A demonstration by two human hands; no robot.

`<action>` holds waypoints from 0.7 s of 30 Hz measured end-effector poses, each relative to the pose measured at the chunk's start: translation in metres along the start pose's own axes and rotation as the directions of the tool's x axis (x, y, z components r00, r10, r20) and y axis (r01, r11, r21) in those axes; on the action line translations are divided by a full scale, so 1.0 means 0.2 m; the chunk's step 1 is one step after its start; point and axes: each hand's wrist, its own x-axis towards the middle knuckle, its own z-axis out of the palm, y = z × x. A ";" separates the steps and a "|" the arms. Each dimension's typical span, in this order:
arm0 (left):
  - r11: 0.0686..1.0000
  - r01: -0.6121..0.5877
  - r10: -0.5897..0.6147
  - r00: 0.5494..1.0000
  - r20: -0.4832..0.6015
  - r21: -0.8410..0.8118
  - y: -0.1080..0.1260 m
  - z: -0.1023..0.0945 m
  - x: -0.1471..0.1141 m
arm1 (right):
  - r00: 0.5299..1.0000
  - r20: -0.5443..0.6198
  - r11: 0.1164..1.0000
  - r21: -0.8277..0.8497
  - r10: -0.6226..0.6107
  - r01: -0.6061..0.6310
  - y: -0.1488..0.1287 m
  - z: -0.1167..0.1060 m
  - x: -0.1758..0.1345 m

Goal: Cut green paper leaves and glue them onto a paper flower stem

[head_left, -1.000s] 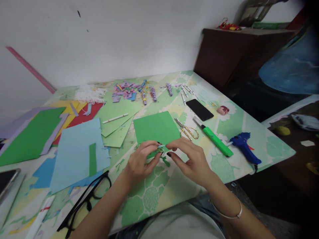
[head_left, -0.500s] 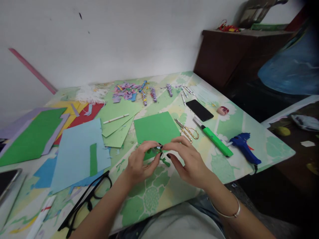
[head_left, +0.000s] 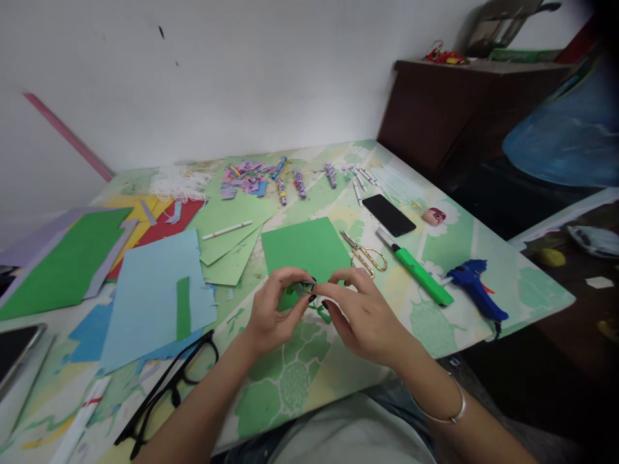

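My left hand [head_left: 279, 312] is closed, thumb and fingers pinching a small green paper or foam piece [head_left: 304, 287]; the fingers hide much of its shape. My right hand [head_left: 365, 314] meets this piece with its index fingertip, while the thumb is held apart below. Small green scraps [head_left: 320, 312] lie on the table just beneath the fingertips. Behind both hands rests a flat green sheet [head_left: 307, 248]. Gold-handled scissors [head_left: 363, 252] lie with blades apart, beyond my right hand.
On the right are a green-handled lighter [head_left: 422, 275], a blue glue gun [head_left: 476, 290] and a black phone [head_left: 389, 214]. Eyeglasses [head_left: 176, 386] and coloured sheets [head_left: 155, 283] lie left. Decorated sticks [head_left: 300, 185], a scrap pile [head_left: 246, 179] and white string [head_left: 178, 183] sit at the back.
My right index finger has shifted slightly over the green piece, and the piece looks turned a little between the left fingers. The view has moved slightly; the other items lie as before.
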 end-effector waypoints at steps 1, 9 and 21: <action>1.000 0.016 -0.016 1.000 0.006 -0.024 0.00 0.00 0.00 | 1.000 0.010 1.000 -0.021 -0.007 0.007 0.00 0.00 0.00; 0.995 0.049 -0.044 0.997 0.057 -0.084 -0.02 0.00 0.00 | 1.000 0.030 0.999 -0.039 -0.010 0.011 -0.01 0.01 0.00; 0.985 0.075 -0.070 0.997 0.034 -0.155 0.00 0.00 0.00 | 0.953 -0.268 0.970 0.229 0.142 -0.080 -0.01 -0.03 -0.02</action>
